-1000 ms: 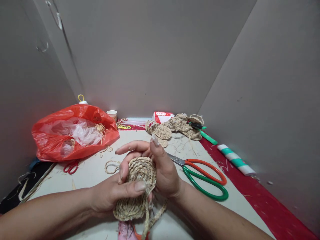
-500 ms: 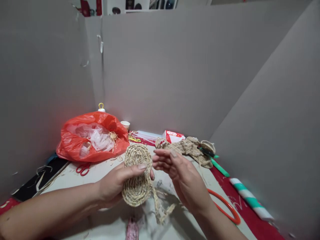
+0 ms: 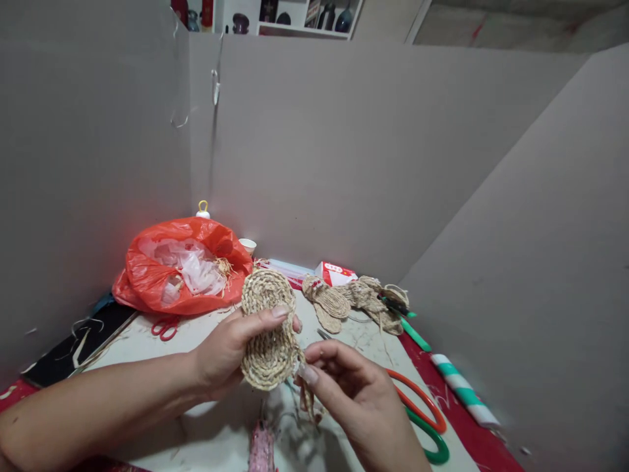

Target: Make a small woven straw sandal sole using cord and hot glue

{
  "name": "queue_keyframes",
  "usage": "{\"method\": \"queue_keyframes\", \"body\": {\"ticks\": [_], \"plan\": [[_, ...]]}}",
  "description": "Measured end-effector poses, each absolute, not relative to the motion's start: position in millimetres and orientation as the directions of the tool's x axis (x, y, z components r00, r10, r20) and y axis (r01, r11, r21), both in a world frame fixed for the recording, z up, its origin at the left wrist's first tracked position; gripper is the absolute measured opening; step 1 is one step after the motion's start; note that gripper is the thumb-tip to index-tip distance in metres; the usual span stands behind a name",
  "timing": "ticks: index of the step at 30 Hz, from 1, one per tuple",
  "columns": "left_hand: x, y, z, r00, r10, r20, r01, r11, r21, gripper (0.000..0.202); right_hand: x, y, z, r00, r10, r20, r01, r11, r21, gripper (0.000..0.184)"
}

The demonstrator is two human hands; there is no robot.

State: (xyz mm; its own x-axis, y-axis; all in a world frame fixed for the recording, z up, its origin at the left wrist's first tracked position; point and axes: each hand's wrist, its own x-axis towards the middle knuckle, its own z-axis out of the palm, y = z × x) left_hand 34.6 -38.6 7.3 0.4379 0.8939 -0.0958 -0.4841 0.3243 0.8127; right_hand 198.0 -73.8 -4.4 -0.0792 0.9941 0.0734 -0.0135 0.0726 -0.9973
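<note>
My left hand (image 3: 223,347) grips an oval coiled straw sole (image 3: 269,357), thumb across its front and fingers behind. The sole stands upright above the table, its braid wound in tight rounds. At its lower right edge, my right hand (image 3: 339,387) pinches the loose end of the straw braid (image 3: 305,393) between thumb and forefinger. The tail of the braid hangs below these fingers, partly hidden by them. Under the sole, a tool with a pink wrapped handle (image 3: 261,446) lies on the table.
Big scissors with orange and green handles (image 3: 422,410) lie beside my right hand. A red plastic bag (image 3: 147,275), small red scissors (image 3: 166,328) and a paper cup (image 3: 248,246) are at left. More straw pieces (image 3: 366,295) and a green-striped roll (image 3: 464,390) lie right. Grey panels (image 3: 314,151) enclose the table.
My right hand has moved down from beside the sole and closed on the braid's end. The sole is still in my left hand, slightly higher. The view has shifted, showing more of the scissors.
</note>
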Motion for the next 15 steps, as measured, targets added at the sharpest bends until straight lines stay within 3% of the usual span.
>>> {"method": "queue_keyframes", "body": {"ticks": [2,4,6,8,10,15], "plan": [[33.6,-38.8,7.0,0.456,0.885,-0.1,-0.484,0.341,0.806,0.036,199.0,-73.5,-5.8,-0.1,0.988,0.122,0.081,0.13,-0.988,0.017],[33.3,-38.8,6.7,0.464,0.878,-0.119,-0.492,0.367,0.789,0.034,200.6,-73.9,-8.8,-0.112,0.951,0.288,0.259,0.307,-0.916,0.01],[33.8,-38.9,6.8,0.463,0.874,-0.148,-0.504,0.397,0.767,0.032,201.5,-75.0,-12.7,-0.148,0.833,0.533,0.45,0.537,-0.714,0.002],[34.4,-39.5,7.4,0.456,0.874,-0.169,-0.516,0.414,0.75,0.031,201.1,-76.5,-16.4,-0.215,0.687,0.694,0.577,0.663,-0.477,0.008],[35.0,-40.7,8.8,0.451,0.876,-0.174,-0.531,0.42,0.736,0.028,199.6,-77.6,-19.0,-0.273,0.615,0.74,0.642,0.689,-0.335,0.014],[35.2,-45.5,15.7,0.405,0.883,-0.238,-0.572,0.448,0.687,0.02,192.6,-81.0,-20.1,-0.336,0.558,0.759,0.687,0.696,-0.208,0.021]]}}
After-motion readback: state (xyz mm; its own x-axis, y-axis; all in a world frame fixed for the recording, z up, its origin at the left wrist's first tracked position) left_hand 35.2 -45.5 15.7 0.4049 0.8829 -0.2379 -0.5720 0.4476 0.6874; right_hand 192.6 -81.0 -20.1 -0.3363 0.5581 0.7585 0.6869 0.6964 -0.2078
